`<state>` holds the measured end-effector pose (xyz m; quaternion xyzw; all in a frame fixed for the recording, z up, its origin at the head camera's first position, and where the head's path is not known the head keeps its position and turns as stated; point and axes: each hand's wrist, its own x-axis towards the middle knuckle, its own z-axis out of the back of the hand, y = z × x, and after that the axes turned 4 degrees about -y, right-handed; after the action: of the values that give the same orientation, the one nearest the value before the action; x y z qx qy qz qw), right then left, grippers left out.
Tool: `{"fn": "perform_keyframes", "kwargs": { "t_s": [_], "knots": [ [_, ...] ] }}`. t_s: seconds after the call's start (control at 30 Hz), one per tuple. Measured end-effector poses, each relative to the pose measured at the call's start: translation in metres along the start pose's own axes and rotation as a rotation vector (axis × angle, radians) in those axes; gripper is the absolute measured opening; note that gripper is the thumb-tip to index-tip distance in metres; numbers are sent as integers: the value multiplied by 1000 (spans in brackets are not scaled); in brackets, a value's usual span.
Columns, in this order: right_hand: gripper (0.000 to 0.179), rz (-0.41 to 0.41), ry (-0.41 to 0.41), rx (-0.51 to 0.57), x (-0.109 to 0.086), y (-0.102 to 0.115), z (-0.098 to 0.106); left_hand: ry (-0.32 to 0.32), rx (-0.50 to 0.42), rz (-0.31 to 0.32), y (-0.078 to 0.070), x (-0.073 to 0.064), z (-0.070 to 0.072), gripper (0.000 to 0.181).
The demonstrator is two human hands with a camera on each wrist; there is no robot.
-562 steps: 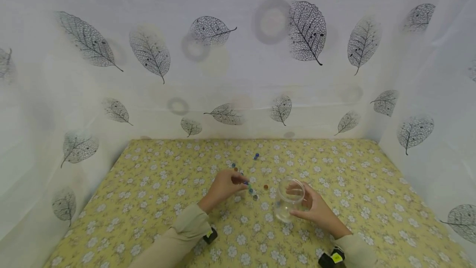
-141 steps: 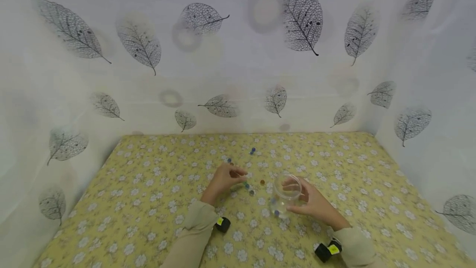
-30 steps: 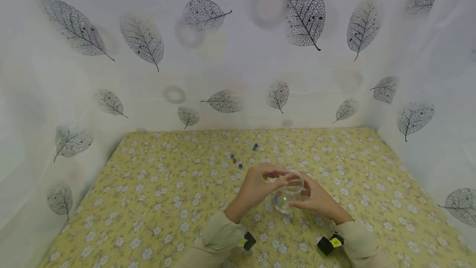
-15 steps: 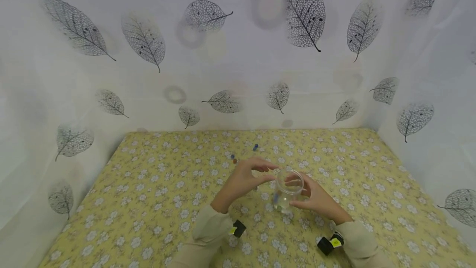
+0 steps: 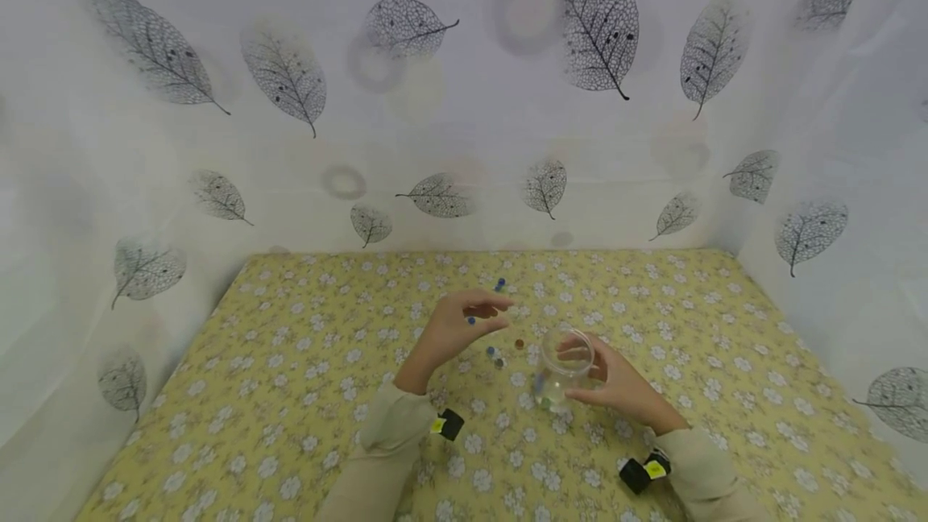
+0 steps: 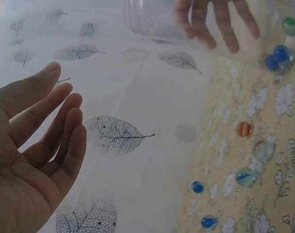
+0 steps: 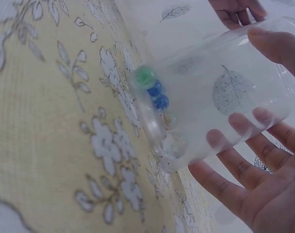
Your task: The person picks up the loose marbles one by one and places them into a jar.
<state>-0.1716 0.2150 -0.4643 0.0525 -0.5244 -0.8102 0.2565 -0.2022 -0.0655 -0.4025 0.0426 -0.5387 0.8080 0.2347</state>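
Note:
My right hand [image 5: 616, 385] holds a clear jar [image 7: 210, 87] upright on the cloth, thumb on one side and fingers round the other. Inside, at its bottom, are a green marble [image 7: 145, 77], blue marbles [image 7: 160, 102] and clear ones. My left hand [image 5: 442, 337] hovers left of the jar above loose marbles, fingers loosely bent. Nothing is between its thumb and fingers in the left wrist view [image 6: 40, 145]. Near it lie an orange marble [image 5: 519, 344], a blue marble [image 5: 490, 351], a greyish clear marble [image 5: 499, 362] and another blue marble [image 5: 471, 321].
Farther back on the yellow flowered tablecloth [image 5: 326, 377] lie two blue marbles [image 5: 500, 284], close together. A pale leaf-printed curtain [image 5: 464, 119] stands round the back and sides of the table. Black wrist devices [image 5: 451, 424] sit on both arms.
Since about five seconds ago the green marble has gone from the cloth into the jar. In the last second my left hand has moved from the jar's mouth leftward. My right hand stays put.

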Motion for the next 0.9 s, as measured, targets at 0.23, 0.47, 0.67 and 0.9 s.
{"fn": "perform_keyframes", "kwargs": {
  "t_s": [0.23, 0.47, 0.67, 0.9],
  "knots": [
    [65, -15, 10, -35, 2, -2, -2, -22, -51, 161, 28, -4, 2, 29],
    [64, -5, 27, -38, 0, -2, 0, -2, 30, 277, 45, -9, 4, 25],
    [65, -4, 26, -54, 3, 1, 3, 77, 145, 280, 49, -7, 0, 23],
    [65, -6, 31, -74, 6, 0, 1, 139, 163, 319, 59, -2, -8, 24]
  ]
}}
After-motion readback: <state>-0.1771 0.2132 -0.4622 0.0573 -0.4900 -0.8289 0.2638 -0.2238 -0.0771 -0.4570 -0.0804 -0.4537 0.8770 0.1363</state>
